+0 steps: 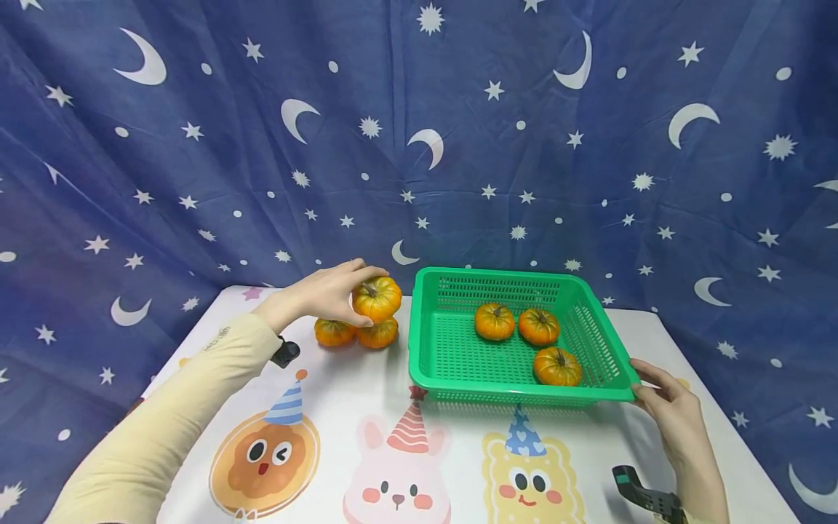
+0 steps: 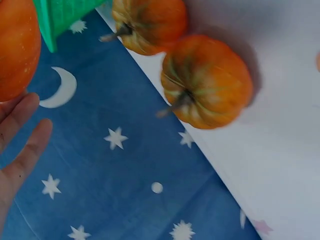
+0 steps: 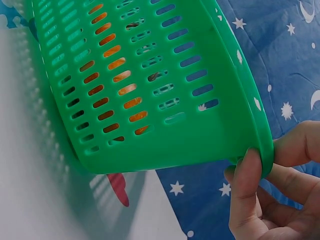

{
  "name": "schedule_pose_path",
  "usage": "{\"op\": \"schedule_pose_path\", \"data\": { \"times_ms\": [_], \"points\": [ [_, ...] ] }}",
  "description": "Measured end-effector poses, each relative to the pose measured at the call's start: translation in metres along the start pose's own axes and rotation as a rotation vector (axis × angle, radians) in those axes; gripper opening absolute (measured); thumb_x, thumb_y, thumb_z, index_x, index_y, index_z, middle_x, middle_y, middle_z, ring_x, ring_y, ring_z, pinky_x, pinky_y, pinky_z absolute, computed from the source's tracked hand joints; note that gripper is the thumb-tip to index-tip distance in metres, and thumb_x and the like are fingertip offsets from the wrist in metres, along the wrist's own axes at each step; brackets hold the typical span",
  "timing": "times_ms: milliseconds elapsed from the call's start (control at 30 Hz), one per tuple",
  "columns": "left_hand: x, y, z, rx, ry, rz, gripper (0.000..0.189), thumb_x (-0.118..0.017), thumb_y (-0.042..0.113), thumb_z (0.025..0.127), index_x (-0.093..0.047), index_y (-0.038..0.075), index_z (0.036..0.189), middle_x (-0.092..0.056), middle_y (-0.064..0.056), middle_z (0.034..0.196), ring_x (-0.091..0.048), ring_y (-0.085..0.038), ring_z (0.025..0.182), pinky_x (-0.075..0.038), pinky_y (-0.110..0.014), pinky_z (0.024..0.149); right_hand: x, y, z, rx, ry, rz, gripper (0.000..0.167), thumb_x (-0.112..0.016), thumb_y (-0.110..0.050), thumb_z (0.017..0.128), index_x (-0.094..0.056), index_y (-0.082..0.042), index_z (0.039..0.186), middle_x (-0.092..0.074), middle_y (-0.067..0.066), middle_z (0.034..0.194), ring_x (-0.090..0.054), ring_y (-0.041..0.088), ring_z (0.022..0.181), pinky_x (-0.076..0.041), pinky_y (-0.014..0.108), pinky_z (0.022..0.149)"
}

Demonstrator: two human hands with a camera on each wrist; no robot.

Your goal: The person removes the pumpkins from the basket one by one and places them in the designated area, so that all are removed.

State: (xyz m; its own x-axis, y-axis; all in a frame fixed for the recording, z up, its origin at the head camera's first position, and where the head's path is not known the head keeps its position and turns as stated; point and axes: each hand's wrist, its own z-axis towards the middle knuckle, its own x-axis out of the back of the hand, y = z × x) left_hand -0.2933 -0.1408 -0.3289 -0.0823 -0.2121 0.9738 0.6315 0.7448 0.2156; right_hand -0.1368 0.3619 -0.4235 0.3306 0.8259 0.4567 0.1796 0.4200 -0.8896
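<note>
My left hand [image 1: 332,292] grips a small orange pumpkin [image 1: 377,299] between thumb and fingers, raised above the table just left of the basket. Below it, two more pumpkins [image 2: 207,82] rest side by side on the table; in the head view the held one partly covers them. A green plastic basket [image 1: 419,342] with slotted walls holds three pumpkins [image 1: 494,322] in its right half. At the basket's near right corner my right hand [image 1: 674,415] pinches the rim, and the right wrist view shows thumb and fingers on either side of it.
The white table cover [image 1: 347,386] bears printed cartoon figures along the front. A blue curtain [image 1: 366,160] with moons and stars hangs behind the table and down its sides. Each wrist wears a dark strap-on camera [image 1: 286,353].
</note>
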Motion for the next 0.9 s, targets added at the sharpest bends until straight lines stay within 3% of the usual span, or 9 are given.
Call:
{"op": "schedule_pose_path", "data": {
  "times_ms": [200, 467, 567, 667, 800, 900],
  "points": [
    [0.001, -0.017, -0.015, 0.044, 0.005, 0.004, 0.078, -0.077, 0.049, 0.07, -0.046, 0.029, 0.138, -0.051, -0.002, 0.12, -0.056, -0.023, 0.107, -0.049, -0.051, 0.088, -0.001, -0.002, 0.0, 0.008, 0.002, -0.01, 0.048, -0.049, -0.007, 0.096, -0.041, 0.006, 0.141, -0.039, 0.001, 0.116, -0.049, -0.003, 0.085, -0.051, 0.009, 0.072],
    [-0.002, -0.04, -0.028, 0.104, 0.033, 0.011, 0.077, -0.078, 0.047, 0.07, -0.047, 0.026, 0.138, -0.052, -0.003, 0.108, -0.054, -0.021, 0.098, -0.05, -0.043, 0.08, -0.001, -0.002, 0.0, 0.032, 0.006, -0.007, 0.048, -0.048, -0.008, 0.096, -0.041, 0.006, 0.141, -0.039, -0.008, 0.112, -0.049, -0.001, 0.086, -0.051, 0.009, 0.074],
    [-0.004, -0.049, -0.034, 0.134, 0.037, -0.006, 0.077, -0.077, 0.046, 0.072, -0.047, 0.025, 0.139, -0.053, -0.012, 0.125, -0.054, -0.031, 0.117, -0.048, -0.054, 0.091, -0.001, -0.001, 0.0, 0.031, 0.007, -0.004, 0.048, -0.049, -0.008, 0.096, -0.041, 0.006, 0.141, -0.038, -0.006, 0.113, -0.049, -0.001, 0.086, -0.051, 0.009, 0.074],
    [-0.008, -0.057, -0.041, 0.16, 0.038, -0.02, 0.077, -0.077, 0.046, 0.072, -0.046, 0.024, 0.139, -0.051, -0.016, 0.131, -0.052, -0.036, 0.122, -0.044, -0.061, 0.094, -0.001, 0.0, 0.0, 0.032, 0.009, -0.005, 0.048, -0.049, -0.008, 0.096, -0.041, 0.006, 0.141, -0.036, -0.005, 0.112, -0.049, -0.002, 0.086, -0.051, 0.009, 0.074],
    [-0.011, -0.068, -0.049, 0.196, 0.047, -0.025, 0.079, -0.078, 0.046, 0.071, -0.046, 0.022, 0.139, -0.054, -0.01, 0.119, -0.058, -0.03, 0.104, -0.048, -0.056, 0.086, -0.001, 0.001, -0.001, 0.032, 0.007, 0.003, 0.048, -0.049, -0.008, 0.096, -0.04, 0.007, 0.141, -0.038, -0.008, 0.111, -0.051, -0.003, 0.086, -0.052, 0.01, 0.074],
    [-0.014, -0.076, -0.055, 0.222, 0.054, -0.043, 0.08, -0.079, 0.044, 0.071, -0.046, 0.019, 0.139, -0.054, -0.011, 0.116, -0.058, -0.029, 0.1, -0.05, -0.054, 0.084, -0.001, 0.001, -0.001, 0.023, 0.009, 0.002, 0.049, -0.049, -0.01, 0.097, -0.04, 0.006, 0.142, -0.042, -0.012, 0.11, -0.051, -0.004, 0.085, -0.052, 0.01, 0.073]
  ]
}}
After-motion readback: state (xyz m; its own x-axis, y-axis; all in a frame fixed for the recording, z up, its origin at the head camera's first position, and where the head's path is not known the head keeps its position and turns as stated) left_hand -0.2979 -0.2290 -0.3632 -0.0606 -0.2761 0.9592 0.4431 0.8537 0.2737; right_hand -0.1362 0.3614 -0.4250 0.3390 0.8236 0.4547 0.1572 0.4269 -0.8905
